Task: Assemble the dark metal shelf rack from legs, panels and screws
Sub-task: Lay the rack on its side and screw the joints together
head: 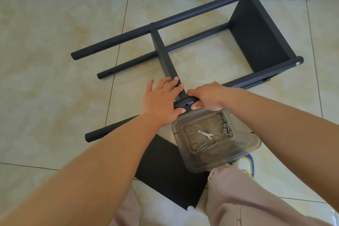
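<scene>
Rack leg [186,102] is mostly hidden by our arms; left hand [161,101] and right hand [208,96] both grip it.

**Dark rack lying on its side, partly built**

The dark metal rack [183,46] lies on its side on the tiled floor. Four round legs run parallel; one end panel [256,36] and one middle panel [165,57] stand between them. The near leg [185,103] shows an empty screw hole. A loose dark panel [165,170] lies flat nearer the person. Screws [226,128] and a small wrench [205,134] rest in a clear plastic tray [238,159].
</scene>
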